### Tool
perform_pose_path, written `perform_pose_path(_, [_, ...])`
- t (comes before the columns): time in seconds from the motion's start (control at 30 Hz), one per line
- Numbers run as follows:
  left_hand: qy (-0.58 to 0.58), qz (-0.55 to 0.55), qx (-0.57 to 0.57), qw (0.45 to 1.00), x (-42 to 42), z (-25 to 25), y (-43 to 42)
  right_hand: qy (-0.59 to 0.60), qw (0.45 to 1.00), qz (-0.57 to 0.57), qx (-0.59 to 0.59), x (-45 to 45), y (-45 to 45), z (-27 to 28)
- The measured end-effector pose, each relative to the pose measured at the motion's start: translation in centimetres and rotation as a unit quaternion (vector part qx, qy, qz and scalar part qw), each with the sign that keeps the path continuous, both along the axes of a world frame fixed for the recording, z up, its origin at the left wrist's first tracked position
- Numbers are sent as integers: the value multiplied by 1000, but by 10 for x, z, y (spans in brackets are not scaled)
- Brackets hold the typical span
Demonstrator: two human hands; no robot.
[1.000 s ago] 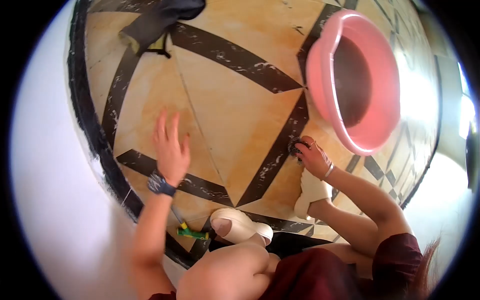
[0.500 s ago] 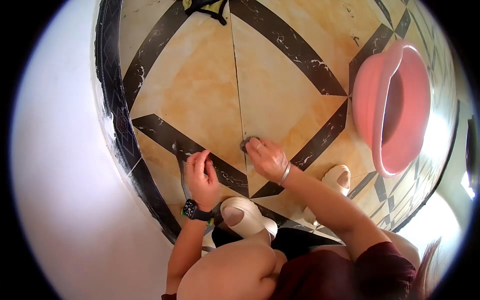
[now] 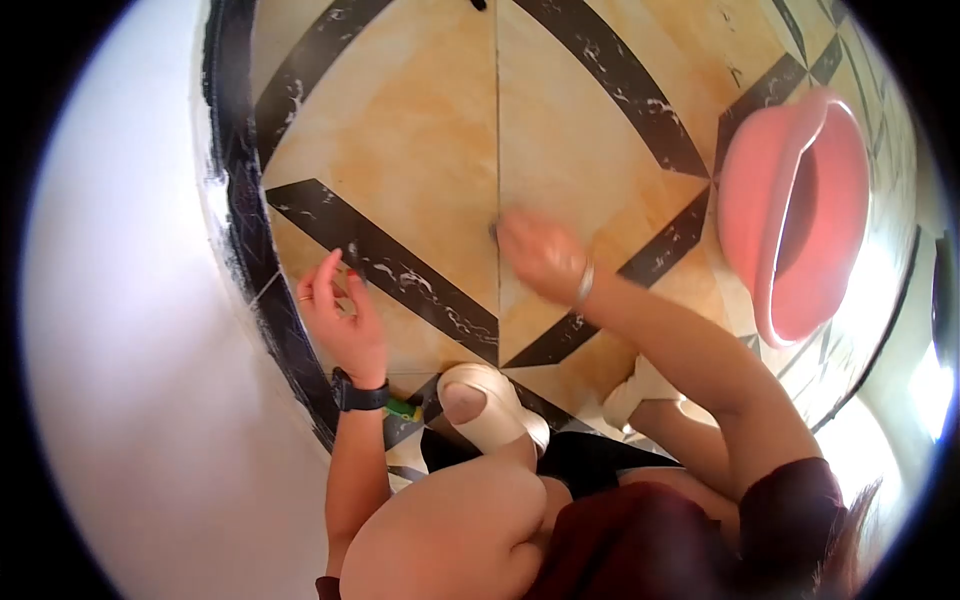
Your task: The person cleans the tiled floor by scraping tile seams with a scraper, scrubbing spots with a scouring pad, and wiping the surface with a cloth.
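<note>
- The right hand [image 3: 543, 252] is blurry; its fingers look bent and pinched on a small dark pad [image 3: 494, 231]; I cannot tell how hard they squeeze
- The pad is at the fingertips, beside the thin line between two big tiles of the floor [image 3: 590, 180]; the hand hides most of it; I cannot tell if it touches the tile
- My guess is that the pad is light and squashy, maybe rough to feel; it should not break, but it could slip about if wet
- A good hold would be from the top, with fingers bent round its sides; that leaves the bottom free
- The left hand [image 3: 345, 318] has its fingers spread and a bit curled; it seems to hold nothing; it is near a dark stripe [image 3: 420, 290] of the floor
- A black watch [image 3: 360, 392] is on the left wrist; a green tool [image 3: 403, 409] shows just beside it, partly hidden
- The pink tub [image 3: 745, 190] stands off to the right, well apart from both hands; something dull shows inside, but I cannot tell what
</note>
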State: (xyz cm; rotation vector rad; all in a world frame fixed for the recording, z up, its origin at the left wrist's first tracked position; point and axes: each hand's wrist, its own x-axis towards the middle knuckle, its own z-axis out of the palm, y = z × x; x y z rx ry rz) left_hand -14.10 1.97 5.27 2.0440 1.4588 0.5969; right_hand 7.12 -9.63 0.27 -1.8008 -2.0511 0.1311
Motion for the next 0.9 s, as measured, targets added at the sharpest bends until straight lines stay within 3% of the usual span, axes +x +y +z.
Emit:
perform_pose_path(0.13, [2,-30,24,999,1,-2,2,12,970,83,-227,38,24,-4])
perform_pose_path(0.23, [-7,-8,-14,1000,1,5,-8,21,1000,10,-14,34,23,-8])
perform_pose_path(0.37, [-20,-40,3,999,7,0,-6,5,990,51,-131,8,-14,-24])
perform_pose_path(0.53, [-54,-44,-17,997,6,-5,-13,-60,994,30,-90,10,8,-17])
perform_pose_path(0.6, [-65,-47,-38,996,7,-3,-22,-21,984,106,-142,14,6,2])
perform_pose_path(0.67, [-66,-52,-28,996,3,-8,-21,-69,940,119,-312,37,38,6])
perform_pose_path(0.83, [-75,-28,-47,996,0,-2,-19,-2,995,22,-101,-13,-20,-18])
perform_pose_path(0.9, [-75,-27,-75,994,3,-1,-20,132,976,87,-148,-45,-56,2])
